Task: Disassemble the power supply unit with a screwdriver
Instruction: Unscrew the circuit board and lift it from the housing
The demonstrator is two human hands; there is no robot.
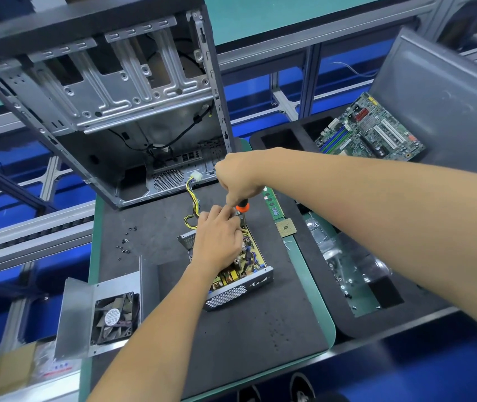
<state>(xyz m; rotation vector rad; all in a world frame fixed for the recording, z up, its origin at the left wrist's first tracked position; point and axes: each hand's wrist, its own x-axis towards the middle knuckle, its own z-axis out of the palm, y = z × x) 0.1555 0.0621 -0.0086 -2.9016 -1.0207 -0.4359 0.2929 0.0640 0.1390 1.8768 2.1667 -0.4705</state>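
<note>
The right hand (238,181) is gripping the screwdriver (242,208) by its handle, fingers closed around it, and is holding it upright over the far end of the open supply (231,265). The left hand (217,242) is resting on the supply's board, fingers bent together near the shaft; I cannot tell if they are pinching something. The supply is lying on the mat (246,329), the cover (101,309) with the fan is standing at its left, the screws (125,242) are lying beyond that, and the case (109,91) is standing behind.
</note>
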